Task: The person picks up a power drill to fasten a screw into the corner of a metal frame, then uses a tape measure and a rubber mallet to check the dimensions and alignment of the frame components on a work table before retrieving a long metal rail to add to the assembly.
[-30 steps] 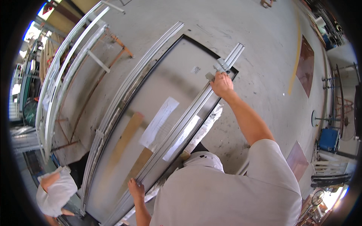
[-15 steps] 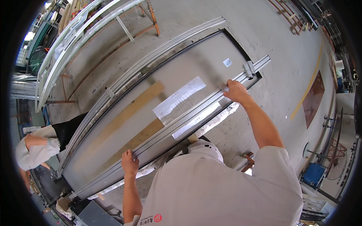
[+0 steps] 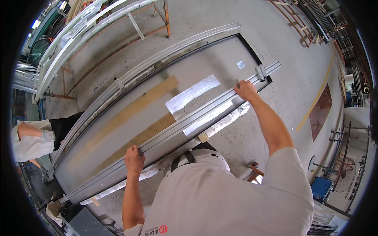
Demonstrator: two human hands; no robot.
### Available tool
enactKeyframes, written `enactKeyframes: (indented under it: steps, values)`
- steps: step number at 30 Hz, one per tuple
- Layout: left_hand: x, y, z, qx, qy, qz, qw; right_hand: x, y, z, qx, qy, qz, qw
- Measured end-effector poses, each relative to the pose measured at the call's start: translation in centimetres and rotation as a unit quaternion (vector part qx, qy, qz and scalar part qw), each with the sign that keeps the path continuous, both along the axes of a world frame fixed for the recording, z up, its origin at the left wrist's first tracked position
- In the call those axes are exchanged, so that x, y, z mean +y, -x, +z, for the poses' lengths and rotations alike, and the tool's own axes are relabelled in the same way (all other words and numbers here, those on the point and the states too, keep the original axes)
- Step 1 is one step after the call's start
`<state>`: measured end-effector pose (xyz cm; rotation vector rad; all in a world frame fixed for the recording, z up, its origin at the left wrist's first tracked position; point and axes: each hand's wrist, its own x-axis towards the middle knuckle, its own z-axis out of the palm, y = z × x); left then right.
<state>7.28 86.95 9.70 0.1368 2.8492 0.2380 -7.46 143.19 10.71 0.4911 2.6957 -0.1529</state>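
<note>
Pressing a long silver aluminium rail (image 3: pixel 185 125) down along the near edge of a large grey flat panel (image 3: pixel 118 129), the person seems to be seating or aligning it. The left hand (image 3: pixel 134 159) curls its grip around the rail's lower stretch; the right hand (image 3: pixel 246 89) clasps it just beside a small metal bracket (image 3: pixel 260 72). Next likely calls for even pressure along the rail, keeping both ends flush.

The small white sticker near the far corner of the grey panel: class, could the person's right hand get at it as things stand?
Probably yes. The right hand grips the aluminium rail close to the white sticker, and only bare grey panel lies between them.
</note>
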Motion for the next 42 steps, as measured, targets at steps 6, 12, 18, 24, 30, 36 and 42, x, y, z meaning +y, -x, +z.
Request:
enactKeyframes:
  steps: [6,12,18,24,30,36,42]
  values:
    - [-0.4,-0.1,-0.4,-0.018,0.014,-0.002,1.0,0.1,0.1,-0.6,-0.004,-0.007,0.081,0.997]
    - [-0.5,0.0,-0.5,-0.008,0.006,-0.014,1.0,0.7,-0.5,-1.8,0.035,0.047,0.139,0.989]
    - [-0.5,0.1,-0.2,-0.011,0.009,-0.021,1.0,-0.5,-0.5,-0.6,0.02,0.073,0.13,0.989]
    - [-0.4,0.2,-0.4,-0.025,0.02,-0.013,0.999,-1.9,-0.8,-0.8,0.021,0.046,0.137,0.989]
    - [-0.3,0.3,-0.4,-0.023,0.021,-0.017,0.999,-3.8,-1.6,-3.4,0.016,0.147,0.209,0.967]
    - [-0.8,-0.1,-0.6,-0.005,0.005,-0.018,1.0,-22.9,-5.3,-1.1,-0.04,0.197,0.264,0.943]
    - [-0.7,0.1,-0.3,-0.011,0.014,-0.011,1.0,-32.7,-7.2,-0.9,-0.012,0.222,0.235,0.946]
